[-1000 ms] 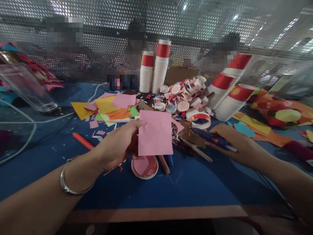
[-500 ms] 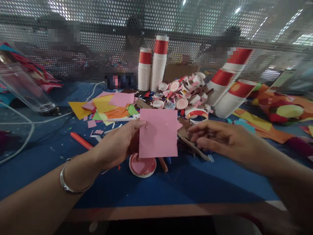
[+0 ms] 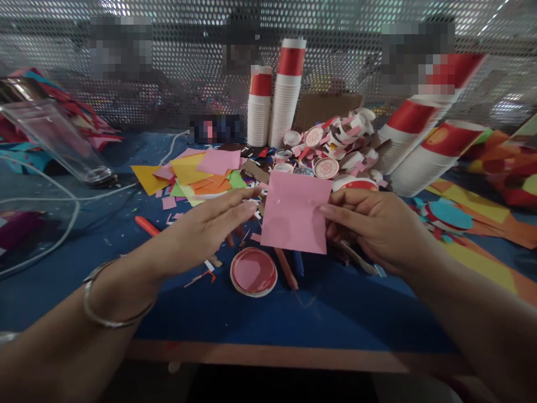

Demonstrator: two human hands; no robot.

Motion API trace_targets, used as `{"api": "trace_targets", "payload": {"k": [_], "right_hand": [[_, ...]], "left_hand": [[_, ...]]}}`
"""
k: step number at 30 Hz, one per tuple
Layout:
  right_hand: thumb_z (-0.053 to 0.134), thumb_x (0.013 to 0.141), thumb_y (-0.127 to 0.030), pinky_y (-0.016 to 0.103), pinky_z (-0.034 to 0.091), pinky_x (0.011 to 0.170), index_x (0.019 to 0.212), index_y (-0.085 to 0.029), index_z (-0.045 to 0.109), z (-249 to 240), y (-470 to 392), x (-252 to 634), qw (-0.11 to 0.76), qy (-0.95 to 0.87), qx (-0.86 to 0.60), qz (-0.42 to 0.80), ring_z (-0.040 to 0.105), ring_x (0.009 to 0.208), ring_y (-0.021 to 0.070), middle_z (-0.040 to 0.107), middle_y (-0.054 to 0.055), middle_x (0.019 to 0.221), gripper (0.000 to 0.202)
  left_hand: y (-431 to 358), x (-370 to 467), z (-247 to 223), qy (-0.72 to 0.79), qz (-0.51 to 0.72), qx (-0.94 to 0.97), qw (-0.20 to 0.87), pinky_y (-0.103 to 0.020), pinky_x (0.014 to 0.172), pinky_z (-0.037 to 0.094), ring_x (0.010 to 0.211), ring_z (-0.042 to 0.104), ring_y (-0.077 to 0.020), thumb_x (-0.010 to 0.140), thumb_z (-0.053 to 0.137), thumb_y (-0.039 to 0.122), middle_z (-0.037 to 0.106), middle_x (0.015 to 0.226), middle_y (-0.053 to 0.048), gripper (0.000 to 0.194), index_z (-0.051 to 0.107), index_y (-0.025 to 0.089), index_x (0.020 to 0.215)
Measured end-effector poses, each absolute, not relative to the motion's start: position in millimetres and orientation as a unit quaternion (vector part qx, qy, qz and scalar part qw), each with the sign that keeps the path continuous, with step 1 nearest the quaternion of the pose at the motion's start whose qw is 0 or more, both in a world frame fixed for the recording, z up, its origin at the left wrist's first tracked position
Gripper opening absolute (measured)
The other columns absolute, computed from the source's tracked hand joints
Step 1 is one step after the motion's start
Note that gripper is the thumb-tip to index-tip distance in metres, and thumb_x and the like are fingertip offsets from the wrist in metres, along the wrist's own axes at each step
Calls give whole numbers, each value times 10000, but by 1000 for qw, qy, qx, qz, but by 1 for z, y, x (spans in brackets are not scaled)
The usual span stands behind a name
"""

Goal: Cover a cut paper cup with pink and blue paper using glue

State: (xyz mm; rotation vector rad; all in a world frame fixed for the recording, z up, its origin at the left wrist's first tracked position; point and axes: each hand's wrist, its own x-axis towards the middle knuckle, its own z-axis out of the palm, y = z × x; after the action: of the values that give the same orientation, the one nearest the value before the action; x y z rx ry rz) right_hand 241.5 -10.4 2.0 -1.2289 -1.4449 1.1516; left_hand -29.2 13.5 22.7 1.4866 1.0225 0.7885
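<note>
One clear bottle (image 3: 62,143) sits at our far left, and loose coloured sheets (image 3: 188,169) come next. Our left hand (image 3: 201,229) is spread, fingers extended, tips just beside the pink square (image 3: 296,214). Lower in our view, a round red-and-pink disc (image 3: 254,272) lies on the blue table (image 3: 335,313). We hold the square above the table by its right edge, pinched between the thumb and fingers of our right hand (image 3: 377,226). Farther right, we see stacked red-and-white cups (image 3: 419,168).
</note>
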Motion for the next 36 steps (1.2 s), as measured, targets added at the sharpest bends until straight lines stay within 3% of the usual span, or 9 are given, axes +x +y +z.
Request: {"api": "trace_targets", "payload": {"k": [2,4,7,12,16,21,25,30,36], "right_hand": [[830,832,-389,164,484,532,809,-179,716,-3,-7,245,463,-567,-494,470,619,555,76,688,-16,669,240],[835,828,-386,158,484,533,823,-179,724,-5,-5,248,472,-555,-492,477,623,555,72,688,-14,671,235],[850,808,-401,155,490,527,818,-178,728,-6,-6,249,479,-552,-484,482,633,561,75,682,-13,654,254],[854,793,-406,152,483,503,814,-171,725,-7,-9,250,478,-555,-483,480,619,530,74,691,-7,611,269],[860,777,-395,157,484,493,832,-162,727,-7,-10,249,477,-567,-488,462,617,525,78,693,-7,609,273],[854,768,-427,161,494,491,839,-151,715,-5,-10,246,465,-578,-502,444,629,530,87,695,-1,608,317],[849,767,-434,160,494,481,852,-146,710,-3,-10,246,456,-588,-504,438,618,508,84,686,-5,583,331],[821,806,-406,171,514,499,874,-159,706,-3,-13,249,460,-606,-498,417,630,527,90,687,-13,602,281],[823,798,-431,196,521,498,842,-161,678,-4,-11,249,457,-611,-506,403,636,531,106,670,-11,598,309]], "left_hand": [[5,-41,28,479,247,779,320,-314,744,493,922,634,-224,931,641,440,714,1135,-57,360,704,252,1231],[-7,-53,26,496,190,819,214,-317,647,476,790,626,-208,953,581,442,706,1008,-55,296,715,235,1116],[-29,-63,13,485,156,846,160,-343,689,498,771,621,-197,963,568,425,671,1025,-50,258,671,248,1119],[-62,-58,-7,491,154,851,109,-407,917,507,1103,587,-251,969,598,451,570,1300,-50,412,524,333,1356],[-67,-42,-18,529,186,828,12,-570,1031,427,1214,501,-365,845,718,585,571,1268,-118,693,497,220,1392],[-57,-31,-23,535,162,829,20,-593,1030,403,1136,524,-369,813,746,563,605,1152,-113,548,634,198,1206],[-53,-29,-19,527,168,832,39,-569,1003,421,1103,528,-354,799,761,532,618,1115,-102,474,637,207,1121],[-51,-26,-16,525,190,828,59,-527,919,493,1058,572,-339,758,795,422,642,1093,-83,465,595,216,1124],[-52,-27,-19,528,274,796,111,-471,853,589,1070,642,-290,778,778,285,605,1213,-63,515,567,276,1247]]}}
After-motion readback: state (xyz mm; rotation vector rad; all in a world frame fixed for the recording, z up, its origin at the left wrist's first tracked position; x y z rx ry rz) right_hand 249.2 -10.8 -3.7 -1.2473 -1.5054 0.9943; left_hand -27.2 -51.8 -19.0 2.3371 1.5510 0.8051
